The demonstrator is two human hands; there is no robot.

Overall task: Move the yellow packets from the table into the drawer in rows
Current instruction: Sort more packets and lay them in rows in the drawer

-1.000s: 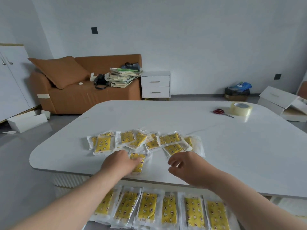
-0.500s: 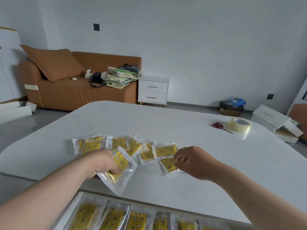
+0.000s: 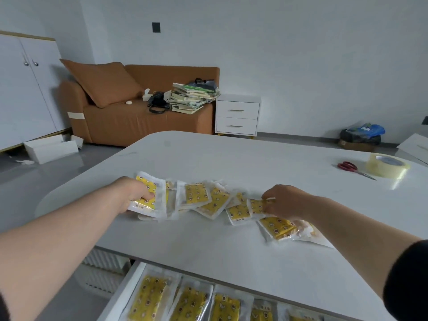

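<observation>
left hand [image 3: 135,193]: fingers curled round flat yellow packet in clear plastic wrap [image 3: 149,186], at left end of loose pile of same yellow packets [image 3: 196,193] on white rounded desk [image 3: 231,156]. right hand [image 3: 286,201]: fingers pinch second yellow packet [image 3: 256,206] at pile's right end. open white drawer [image 3: 126,295] below desk's near edge: row of yellow packets [image 3: 190,304] side by side. red-handled scissors [image 3: 347,166] just beside clear tape roll [image 3: 386,166], far right on desk.

Am reading no legible text anywhere. Yellow packets [image 3: 196,193] on tabletop [image 3: 254,158] showing only small dark motifs, print too blurred; book stack [image 3: 192,98] on sofa [image 3: 139,123] showing no readable titles.
</observation>
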